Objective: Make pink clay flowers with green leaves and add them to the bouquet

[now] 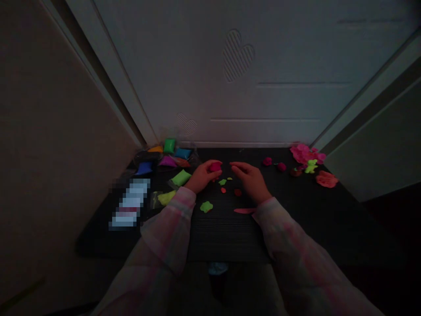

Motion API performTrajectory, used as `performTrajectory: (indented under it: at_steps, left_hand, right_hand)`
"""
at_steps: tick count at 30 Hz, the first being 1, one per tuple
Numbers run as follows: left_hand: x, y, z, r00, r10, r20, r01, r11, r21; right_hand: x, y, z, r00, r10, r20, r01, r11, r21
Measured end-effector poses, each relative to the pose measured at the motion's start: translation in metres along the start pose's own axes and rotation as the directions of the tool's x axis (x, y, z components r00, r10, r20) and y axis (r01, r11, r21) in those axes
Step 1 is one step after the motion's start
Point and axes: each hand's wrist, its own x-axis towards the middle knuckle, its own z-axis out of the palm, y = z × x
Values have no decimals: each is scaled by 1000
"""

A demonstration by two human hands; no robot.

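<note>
A dark pink lump of modelling clay (215, 166) is gripped between the thumb and fingers of my left hand (201, 176), above the middle of the table. Facing it, a short gap to the right, my right hand (250, 179) has its thumb and fingertips pinched together; whatever they hold, if anything, is too small to make out. Below the hands lie a small green clay piece (222, 182), a red clay bit (223, 190) and a brownish-red disc (237, 192). Nearer me are a green flower-shaped clay piece (206, 206) and a pink knife-like tool (244, 211), partly beside my right sleeve.
Several coloured clay packets, such as a green packet (169, 145), lie at the table's (226, 241) back left. A blurred phone-like screen (130, 204) is at left. Pink clay flowers (304, 153), a yellow figure (311, 166) and a coral flower (326, 179) sit at right. Behind stands a white door (197, 66).
</note>
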Motion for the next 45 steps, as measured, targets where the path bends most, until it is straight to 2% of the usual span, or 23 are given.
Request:
performTrajectory:
  at_steps: [3,7,11,14,18,24,26,30,34,39,45]
  left_hand:
    - [-3,5,4,998,57,-2,-57,993,108]
    - [-6,13,8,991,126,38,-131,960,247]
    - [-9,20,10,982,166,93,-188,925,331]
    - [-10,23,11,977,177,117,-208,905,371]
    - [-9,19,11,979,178,96,-202,890,408]
    - [-3,3,0,983,159,-87,-104,886,451]
    - [-3,1,-2,981,155,-116,-86,887,454]
    - [-6,5,1,985,156,-70,-109,886,450]
    - [-9,13,7,985,173,16,-162,880,447]
    - [-10,17,9,979,189,70,-200,866,457]
    - [-10,18,11,980,189,68,-199,856,477]
  right_hand:
    - [-4,-2,4,998,-66,-5,65,990,-127]
    - [-9,-3,8,990,-135,45,142,961,-235]
    - [-9,-3,7,979,-180,97,201,936,-290]
    - [-8,-4,7,979,-180,93,200,933,-301]
    - [-9,-7,7,988,-146,55,155,953,-261]
    - [-3,-4,1,996,-78,-47,73,993,-88]
    - [0,-1,0,996,-65,-67,62,997,-41]
    - [2,5,4,997,-57,-42,56,998,-15]
    - [-2,6,7,996,-93,-10,92,993,-76]
    - [-6,1,7,991,-132,32,135,984,-114]
    - [-5,-2,9,994,-75,-86,73,997,-22]
